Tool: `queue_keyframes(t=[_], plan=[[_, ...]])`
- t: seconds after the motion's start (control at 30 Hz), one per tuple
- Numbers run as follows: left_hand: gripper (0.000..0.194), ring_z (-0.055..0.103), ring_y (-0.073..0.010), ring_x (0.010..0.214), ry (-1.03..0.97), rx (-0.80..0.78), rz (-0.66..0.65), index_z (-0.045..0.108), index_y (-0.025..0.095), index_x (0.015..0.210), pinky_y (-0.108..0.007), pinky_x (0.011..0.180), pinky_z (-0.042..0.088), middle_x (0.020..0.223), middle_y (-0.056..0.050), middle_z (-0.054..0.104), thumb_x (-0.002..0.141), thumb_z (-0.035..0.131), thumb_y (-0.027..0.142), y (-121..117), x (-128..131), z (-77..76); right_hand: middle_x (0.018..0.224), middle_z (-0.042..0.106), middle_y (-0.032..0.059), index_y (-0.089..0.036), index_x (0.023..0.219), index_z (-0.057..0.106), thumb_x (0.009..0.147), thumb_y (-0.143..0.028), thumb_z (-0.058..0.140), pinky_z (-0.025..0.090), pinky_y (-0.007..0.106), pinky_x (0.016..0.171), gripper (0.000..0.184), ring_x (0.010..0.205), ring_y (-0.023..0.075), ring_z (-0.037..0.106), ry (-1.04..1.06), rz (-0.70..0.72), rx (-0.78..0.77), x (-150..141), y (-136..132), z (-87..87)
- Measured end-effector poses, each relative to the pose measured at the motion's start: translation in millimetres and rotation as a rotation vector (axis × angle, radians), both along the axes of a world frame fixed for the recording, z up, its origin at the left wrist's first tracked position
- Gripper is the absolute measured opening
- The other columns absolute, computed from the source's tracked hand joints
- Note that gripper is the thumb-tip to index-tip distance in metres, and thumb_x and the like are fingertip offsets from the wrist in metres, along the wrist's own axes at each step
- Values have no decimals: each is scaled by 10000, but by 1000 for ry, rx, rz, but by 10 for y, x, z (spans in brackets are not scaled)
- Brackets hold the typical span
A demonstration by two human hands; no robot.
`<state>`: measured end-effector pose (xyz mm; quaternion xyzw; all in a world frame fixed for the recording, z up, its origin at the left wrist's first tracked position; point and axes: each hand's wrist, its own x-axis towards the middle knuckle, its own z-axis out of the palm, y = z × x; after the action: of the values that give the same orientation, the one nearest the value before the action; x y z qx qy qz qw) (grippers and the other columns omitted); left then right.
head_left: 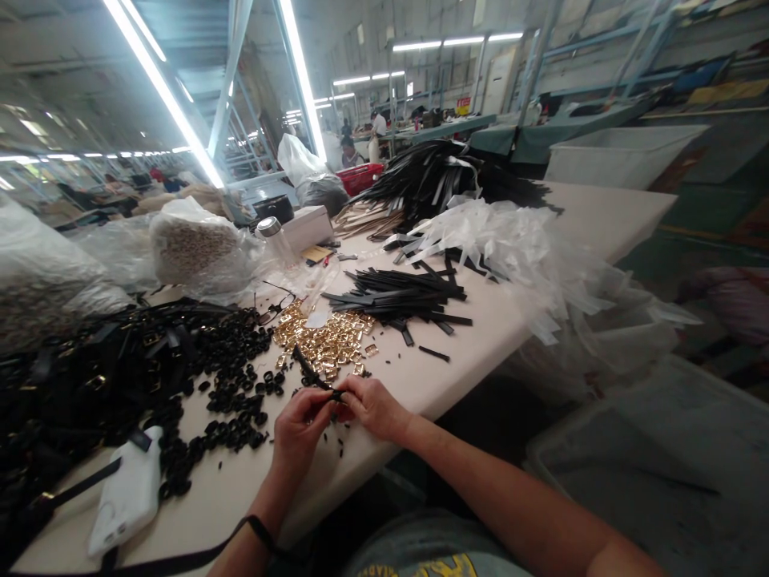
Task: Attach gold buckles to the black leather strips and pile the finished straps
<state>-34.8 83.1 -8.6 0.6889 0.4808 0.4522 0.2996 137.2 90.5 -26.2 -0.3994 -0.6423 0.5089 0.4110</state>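
My left hand (304,417) and my right hand (373,407) meet above the table's front edge. Between them they pinch a short black strap (309,370), whose free end points up and away from me; my fingers hide the lower end. Just beyond my hands lies a heap of gold buckles (328,340). To the left spreads a pile of small black loops (240,401). A stack of flat black straps (402,296) rests behind the buckles, with one loose black strip (433,353) nearer the edge.
A white phone (127,490) lies at left, beside a mound of black buckled straps (66,393). Clear plastic bags (195,244), a lidded bottle (271,234) and a white box (308,228) stand farther back. White plastic sheeting (510,240) hangs over the right edge, above a bin (649,457).
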Motion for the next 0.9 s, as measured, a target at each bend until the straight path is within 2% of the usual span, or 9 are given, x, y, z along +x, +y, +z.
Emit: queue_keyframes(t=[0.13,0.3,0.37,0.53,0.7,0.8,0.9], plan=[[124,647,-176,747,3,0,3,729,211,848,-272,660,539,846,-44,696,755,708,291,13,14,4,748,663,-4,-188,975,582,949,-192,453,520,238,655,132,656,123,665,-60,-20,46,11,-2,8],[193,668,-183,720,-123,-173,-24,731,171,834,-283,669,560,793,-49,713,736,725,337,58,-48,-13,813,672,10,-190,1020,576,960,-231,453,531,237,651,143,689,129,677,-40,24,36,3,-34,45],[194,672,-182,717,-133,-194,-25,732,168,831,-285,675,562,792,-48,716,737,723,337,58,-57,-8,828,674,14,-192,1031,577,961,-232,448,530,239,656,151,701,132,677,-55,20,43,0,-39,49],[135,665,-189,743,-53,-92,-22,739,186,805,-300,708,555,801,-49,714,740,715,301,28,-10,23,802,673,4,-204,999,590,945,-202,470,517,243,695,132,728,139,666,-98,-16,72,3,-29,34],[133,658,-201,796,29,-3,-13,742,212,861,-316,734,545,860,-52,711,778,688,300,3,20,65,818,676,7,-205,1013,583,951,-240,468,534,249,685,135,724,144,679,-1,-28,1,3,-28,56],[178,660,-201,839,8,6,-16,740,223,937,-308,760,538,918,-53,706,783,694,298,-11,11,80,791,670,5,-197,1039,561,958,-286,453,558,265,646,161,678,148,690,114,-1,-77,11,-29,91],[176,662,-193,831,-90,-26,-24,740,218,920,-291,746,539,906,-47,700,763,715,293,-18,-4,69,737,652,-8,-190,1063,545,958,-304,449,562,264,612,183,624,140,685,175,29,-118,18,-27,110]])
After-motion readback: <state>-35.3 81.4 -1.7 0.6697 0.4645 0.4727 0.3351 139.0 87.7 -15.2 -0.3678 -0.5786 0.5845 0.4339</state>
